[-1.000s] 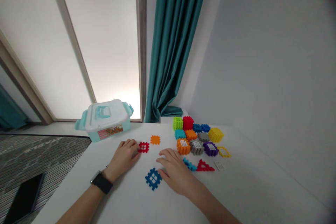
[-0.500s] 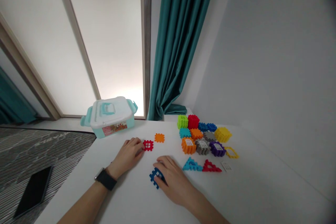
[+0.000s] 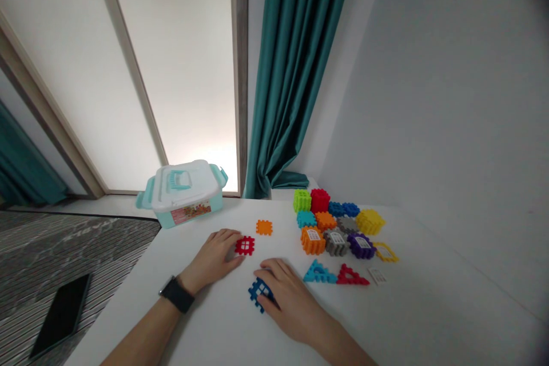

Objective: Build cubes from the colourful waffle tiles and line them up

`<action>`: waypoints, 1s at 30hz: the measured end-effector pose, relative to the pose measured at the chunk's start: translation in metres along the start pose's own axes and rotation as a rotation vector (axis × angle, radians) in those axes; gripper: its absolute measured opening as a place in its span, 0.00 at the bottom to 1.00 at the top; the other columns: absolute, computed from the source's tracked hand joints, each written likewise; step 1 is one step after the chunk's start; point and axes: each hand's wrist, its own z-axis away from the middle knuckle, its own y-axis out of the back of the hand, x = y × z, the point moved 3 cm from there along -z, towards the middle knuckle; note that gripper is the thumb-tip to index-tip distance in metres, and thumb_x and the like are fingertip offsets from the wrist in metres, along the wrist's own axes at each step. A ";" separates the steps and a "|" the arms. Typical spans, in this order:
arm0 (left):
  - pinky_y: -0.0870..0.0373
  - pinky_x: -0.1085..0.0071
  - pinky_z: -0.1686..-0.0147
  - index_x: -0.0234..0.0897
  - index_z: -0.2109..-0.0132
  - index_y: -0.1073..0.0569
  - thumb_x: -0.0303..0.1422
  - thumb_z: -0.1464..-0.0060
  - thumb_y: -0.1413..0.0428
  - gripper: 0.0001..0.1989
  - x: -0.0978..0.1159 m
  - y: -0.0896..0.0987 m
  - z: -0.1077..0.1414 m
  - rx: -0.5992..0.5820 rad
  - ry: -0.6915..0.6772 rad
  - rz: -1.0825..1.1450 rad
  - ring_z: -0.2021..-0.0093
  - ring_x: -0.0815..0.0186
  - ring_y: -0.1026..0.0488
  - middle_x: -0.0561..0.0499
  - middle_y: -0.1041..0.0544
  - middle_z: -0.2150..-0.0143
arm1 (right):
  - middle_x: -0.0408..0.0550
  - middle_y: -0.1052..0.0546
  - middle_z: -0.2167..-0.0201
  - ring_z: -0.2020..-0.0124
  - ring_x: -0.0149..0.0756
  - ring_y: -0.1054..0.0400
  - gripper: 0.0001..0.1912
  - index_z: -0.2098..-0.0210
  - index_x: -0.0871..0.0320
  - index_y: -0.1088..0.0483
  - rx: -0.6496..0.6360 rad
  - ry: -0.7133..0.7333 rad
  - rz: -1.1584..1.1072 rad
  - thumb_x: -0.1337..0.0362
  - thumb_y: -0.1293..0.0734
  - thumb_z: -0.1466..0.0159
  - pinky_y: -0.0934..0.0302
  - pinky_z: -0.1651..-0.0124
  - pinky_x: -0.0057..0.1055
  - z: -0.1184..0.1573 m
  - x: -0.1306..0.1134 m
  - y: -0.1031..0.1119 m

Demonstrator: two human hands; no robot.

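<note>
My left hand point(image 3: 218, 259) lies on the white table, thumb spread from the fingers, at the left edge of a red window-shaped square point(image 3: 245, 245). The fingertips touch or nearly touch that piece. Nearer the front, my right hand point(image 3: 286, 299) has its fingers and thumb around the right side of a dark blue window-shaped square point(image 3: 259, 293), which is tilted and partly hidden by them. A flat orange square point(image 3: 264, 227) rests just beyond the red one.
Stacks of toothed blocks, among them an orange stack point(image 3: 313, 241) and a yellow stack point(image 3: 370, 221), stand at the right. In front are a light blue triangle point(image 3: 319, 272) and a red triangle point(image 3: 351, 275). A lidded box point(image 3: 189, 194) stands at the back left.
My left hand's thumb has spread away from its fingers, near the lower edge of the red square. My right hand keeps its hold on the blue square. The view has shifted slightly.
</note>
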 end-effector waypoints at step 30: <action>0.33 0.61 0.51 0.40 0.53 0.32 0.25 0.54 0.40 0.19 0.033 0.016 0.002 0.159 -0.070 0.285 0.53 0.57 0.28 0.49 0.26 0.55 | 0.52 0.28 0.48 0.46 0.45 0.33 0.19 0.48 0.52 0.31 0.324 0.113 -0.028 0.76 0.38 0.35 0.34 0.44 0.46 -0.002 0.001 0.016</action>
